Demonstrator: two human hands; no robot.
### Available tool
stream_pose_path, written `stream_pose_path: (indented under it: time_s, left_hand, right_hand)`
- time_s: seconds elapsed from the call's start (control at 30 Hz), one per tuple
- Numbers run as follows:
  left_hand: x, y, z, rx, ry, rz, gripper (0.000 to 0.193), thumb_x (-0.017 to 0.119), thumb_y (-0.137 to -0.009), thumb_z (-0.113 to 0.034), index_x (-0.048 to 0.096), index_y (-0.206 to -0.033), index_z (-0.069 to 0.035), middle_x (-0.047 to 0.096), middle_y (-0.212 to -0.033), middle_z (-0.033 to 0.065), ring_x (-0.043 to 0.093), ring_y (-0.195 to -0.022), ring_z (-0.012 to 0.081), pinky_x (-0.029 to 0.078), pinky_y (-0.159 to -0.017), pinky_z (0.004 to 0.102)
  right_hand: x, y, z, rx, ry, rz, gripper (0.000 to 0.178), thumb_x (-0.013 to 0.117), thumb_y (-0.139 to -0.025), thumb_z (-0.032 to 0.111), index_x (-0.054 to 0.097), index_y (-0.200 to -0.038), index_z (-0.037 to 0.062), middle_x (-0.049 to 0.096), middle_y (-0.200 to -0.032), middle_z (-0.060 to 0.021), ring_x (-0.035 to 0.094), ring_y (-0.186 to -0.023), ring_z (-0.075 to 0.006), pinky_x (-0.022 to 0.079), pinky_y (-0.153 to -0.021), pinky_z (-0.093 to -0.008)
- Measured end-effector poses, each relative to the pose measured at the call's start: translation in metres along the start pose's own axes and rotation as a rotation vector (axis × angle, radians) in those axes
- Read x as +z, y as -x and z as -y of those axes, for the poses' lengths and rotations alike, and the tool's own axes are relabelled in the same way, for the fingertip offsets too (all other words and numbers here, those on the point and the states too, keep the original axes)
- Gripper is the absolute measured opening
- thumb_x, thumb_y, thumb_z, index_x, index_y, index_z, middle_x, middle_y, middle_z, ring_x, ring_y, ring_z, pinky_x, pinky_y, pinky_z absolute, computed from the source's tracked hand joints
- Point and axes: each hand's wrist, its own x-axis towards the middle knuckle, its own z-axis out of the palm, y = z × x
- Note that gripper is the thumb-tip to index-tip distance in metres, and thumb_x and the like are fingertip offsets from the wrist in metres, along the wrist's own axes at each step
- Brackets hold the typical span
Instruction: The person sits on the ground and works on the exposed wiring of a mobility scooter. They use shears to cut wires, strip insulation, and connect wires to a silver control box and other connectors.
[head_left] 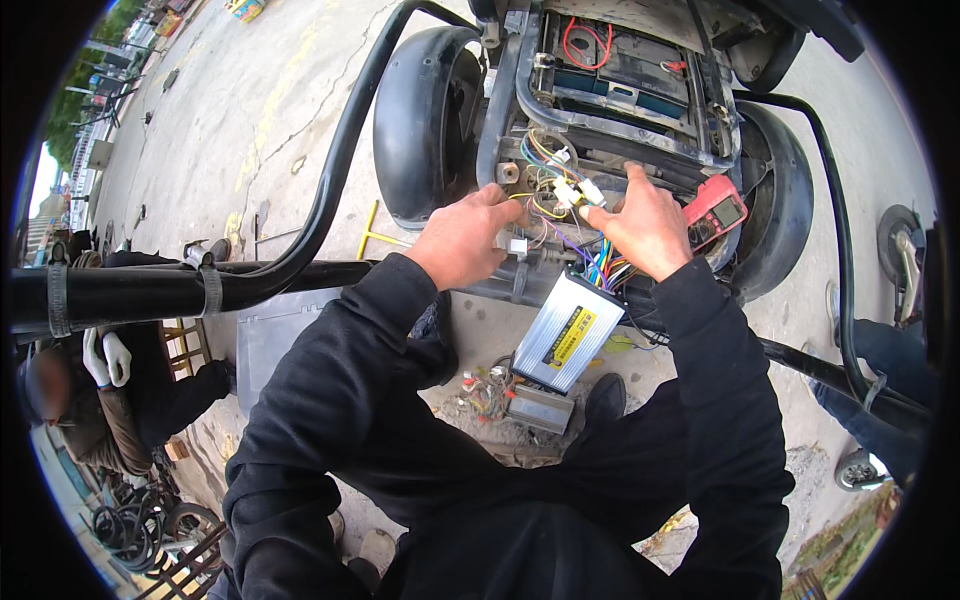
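Note:
My left hand [463, 238] is closed at the left side of a tangle of coloured wires [548, 205]; a thin yellow wire runs to its fingertips. My right hand [648, 222] has its thumb against a white plug connector [592, 193], its index finger reaching forward. A second white connector [566, 193] lies right beside that one. Below the hands, a silver finned controller box [568, 335] with a yellow label hangs tilted, its coloured wires leading up between my hands. A small white plug [518, 246] sits close to my left fingers.
A red multimeter [715, 208] rests right of my right hand. Ahead are a battery [635, 60] in a metal frame and black fenders [425, 125]. A yellow T-handle tool [372, 236], a grey metal box [541, 408] and loose wires lie on the ground. A gloved person [120, 390] sits left.

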Motion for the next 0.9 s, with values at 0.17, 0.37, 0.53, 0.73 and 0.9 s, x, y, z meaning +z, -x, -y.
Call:
stream_pose_path:
  time_s: [0.17, 0.37, 0.53, 0.73, 0.9]
  left_hand:
    - [-0.004, 0.000, 0.011, -0.032, -0.083, -0.079, 0.017, 0.078, -0.089, -0.013, 0.077, -0.105, -0.010, 0.073, -0.111, 0.0106, 0.074, -0.108, 0.0342, 0.060, -0.092, 0.0461]
    - [0.014, -0.012, 0.015, -0.477, 0.367, 0.002, 0.032, 0.081, -0.099, -0.027, 0.070, -0.105, 0.002, 0.074, -0.088, 0.0095, 0.070, -0.074, 0.0202, 0.057, -0.072, 0.0374]
    - [0.020, -0.014, 0.010, -0.724, 0.743, 0.096, 0.037, 0.079, -0.100, -0.029, 0.065, -0.117, 0.001, 0.069, -0.092, 0.0058, 0.064, -0.083, 0.0138, 0.054, -0.074, 0.0318]
    - [0.017, -0.013, 0.035, -0.385, 0.317, -0.116, 0.021, 0.070, -0.104, -0.016, 0.077, -0.110, 0.003, 0.073, -0.086, 0.0159, 0.068, -0.075, 0.0274, 0.056, -0.077, 0.0404]
    - [0.018, -0.017, 0.032, -0.211, 0.027, -0.160, 0.008, 0.062, -0.100, -0.004, 0.061, -0.108, -0.003, 0.072, -0.097, 0.0197, 0.068, -0.096, 0.0488, 0.057, -0.083, 0.0520]
  right_hand:
    - [0.001, -0.001, -0.001, -0.026, 0.007, -0.002, 0.082, 0.086, -0.087, 0.039, 0.056, -0.145, -0.0109, 0.079, -0.107, -0.0298, 0.077, -0.107, -0.0473, 0.060, -0.095, -0.0539]
    - [0.003, 0.000, -0.001, -0.040, 0.011, -0.011, 0.079, 0.086, -0.087, 0.040, 0.059, -0.141, -0.0103, 0.079, -0.105, -0.0284, 0.077, -0.106, -0.0468, 0.060, -0.094, -0.0544]
    - [0.003, 0.000, -0.004, -0.040, -0.009, 0.006, 0.077, 0.085, -0.087, 0.041, 0.060, -0.139, -0.0098, 0.079, -0.102, -0.0275, 0.077, -0.103, -0.0472, 0.060, -0.094, -0.0543]
    - [0.004, -0.001, -0.004, -0.044, 0.003, 0.005, 0.078, 0.085, -0.087, 0.040, 0.059, -0.143, -0.0091, 0.079, -0.104, -0.0277, 0.077, -0.104, -0.0461, 0.060, -0.094, -0.0536]
    - [0.003, -0.001, -0.005, -0.036, -0.007, 0.015, 0.082, 0.086, -0.087, 0.040, 0.057, -0.146, -0.0091, 0.079, -0.106, -0.0281, 0.077, -0.106, -0.0457, 0.060, -0.095, -0.0530]
